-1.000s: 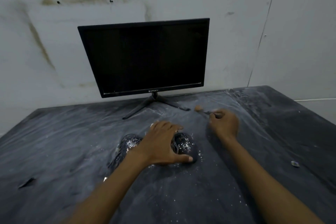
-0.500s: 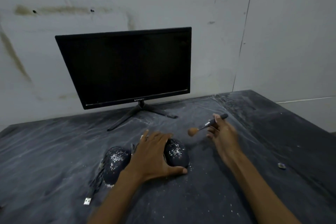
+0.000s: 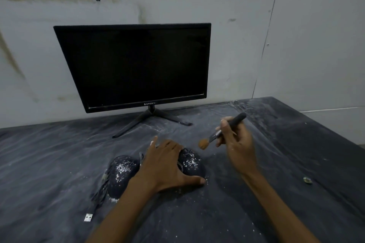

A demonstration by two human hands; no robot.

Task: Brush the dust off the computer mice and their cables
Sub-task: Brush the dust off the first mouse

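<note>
the fingers (image 3: 224, 127) of the right hand (image 3: 238, 144) are curled round a small brush (image 3: 221, 132), pinching its dark handle near the metal ferrule; the handle end pokes up past the knuckles and the tan bristle tip hangs in the air, just above and to the right of the right mouse (image 3: 190, 162), not touching it. the left hand (image 3: 166, 165) lies flat with its fingers relaxed and a little spread, palm down between the two mice, thumb stretched out along the near side of the right mouse, fingertips pointing toward the monitor (image 3: 136, 65). the left mouse (image 3: 122, 175) sits just beside that hand on its other side. both mice are dark and flecked with white dust. their cables (image 3: 99, 191) bunch along the left mouse's left side and trail toward the near edge, ending in a usb plug (image 3: 88, 217) lying loose on the table (image 3: 49, 163).

the table is dark, streaked with pale dust, and wrapped in a creased covering. its far edge meets the wall behind the monitor's stand (image 3: 152, 120); its right edge runs diagonally from the far corner toward the near right. open surface lies to the left of the mice, in front of them, and to the right of the brush hand, where only a small scrap (image 3: 307, 180) rests well apart.
</note>
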